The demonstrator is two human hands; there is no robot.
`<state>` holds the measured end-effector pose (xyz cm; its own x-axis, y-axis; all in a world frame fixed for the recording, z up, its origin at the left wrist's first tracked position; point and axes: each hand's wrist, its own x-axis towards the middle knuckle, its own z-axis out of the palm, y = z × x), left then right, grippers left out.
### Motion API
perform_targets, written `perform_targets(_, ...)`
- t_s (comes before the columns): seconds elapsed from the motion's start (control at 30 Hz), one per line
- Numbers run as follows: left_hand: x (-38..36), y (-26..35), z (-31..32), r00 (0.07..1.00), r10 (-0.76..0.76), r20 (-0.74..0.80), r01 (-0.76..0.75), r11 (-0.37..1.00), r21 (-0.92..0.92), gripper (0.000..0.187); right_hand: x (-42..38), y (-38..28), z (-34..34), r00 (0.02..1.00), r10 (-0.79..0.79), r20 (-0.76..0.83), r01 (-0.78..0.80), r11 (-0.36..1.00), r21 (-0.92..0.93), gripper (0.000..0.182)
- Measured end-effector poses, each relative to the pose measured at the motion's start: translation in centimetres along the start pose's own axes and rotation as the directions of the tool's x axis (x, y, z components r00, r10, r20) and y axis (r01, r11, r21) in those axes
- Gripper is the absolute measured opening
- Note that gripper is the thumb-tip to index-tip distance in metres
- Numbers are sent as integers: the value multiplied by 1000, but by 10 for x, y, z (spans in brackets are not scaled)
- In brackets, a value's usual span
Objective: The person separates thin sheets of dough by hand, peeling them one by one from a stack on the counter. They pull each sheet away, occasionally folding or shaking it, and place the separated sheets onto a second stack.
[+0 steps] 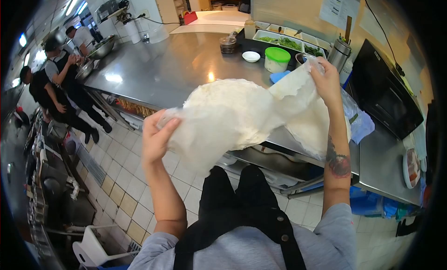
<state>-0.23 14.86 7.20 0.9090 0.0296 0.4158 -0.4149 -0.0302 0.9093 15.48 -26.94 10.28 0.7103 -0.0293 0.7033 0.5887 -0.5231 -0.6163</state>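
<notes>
A thin translucent pale sheet [205, 137] stretches between my two hands, over the near edge of the steel table. My left hand [156, 135] is closed on its left end, thumb against fingers. Higher up, my right hand [327, 81] pinches the other end, which is bunched and folded. Partly behind the sheet lies a round pile of pale, ragged-edged layers [228, 95]. Another pale sheet [309, 128] rests on the table at the right, partly covered by the held one.
On the steel table [163, 67] stand a green-lidded tub [277, 59], a small white bowl [251, 57], a dark jar [228, 44] and trays of greens [288, 42]. A black microwave [386, 91] is at the right. Several people [60, 79] stand at the far left.
</notes>
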Motion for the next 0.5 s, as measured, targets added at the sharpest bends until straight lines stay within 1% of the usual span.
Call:
perform_targets(0.1,-13,-5,-16,996,-21,-85,5,983,-184,16,-1,-15,-8,995,70,77,-56,983,-176,32)
perform_targets(0.13,-16,-6,-17,991,-72,-110,54,986,-157,16,1,-11,-3,993,47,111,-10,949,-314,33)
perform_targets(0.17,-19,-8,-16,984,-121,-133,103,986,-132,16,-1,-10,-7,962,155,227,-66,932,-355,34)
perform_targets(0.2,-20,-10,-14,974,-166,-154,151,983,-107,16,-2,-32,-2,906,264,331,-119,909,-400,35)
perform_targets(0.27,-23,-18,-8,972,-225,-70,224,974,-27,17,-2,-43,9,887,180,426,-24,938,-346,34)
perform_targets(0.3,-25,-23,-6,966,-255,-34,255,967,17,17,2,-56,11,874,170,455,-45,961,-272,34)
perform_targets(0.33,-25,-28,-6,962,-273,3,272,962,30,18,8,-73,9,861,153,484,-65,979,-194,33)
perform_targets(0.37,-25,-32,-2,961,-275,9,275,961,12,18,12,-81,7,849,131,512,-85,990,-113,33)
perform_targets(0.4,-24,-35,2,960,-278,11,279,960,-4,18,21,-72,8,873,178,455,-207,978,15,32)
perform_targets(0.43,-24,-36,5,959,-283,11,283,959,-20,18,32,-63,9,886,231,402,-313,938,152,32)
perform_targets(0.47,-25,-34,9,959,-282,5,282,959,-14,18,40,-57,1,897,233,375,-356,884,303,30)
perform_targets(0.5,-25,-31,12,960,-280,-3,279,960,-10,18,43,-53,-10,879,291,377,-425,836,347,30)
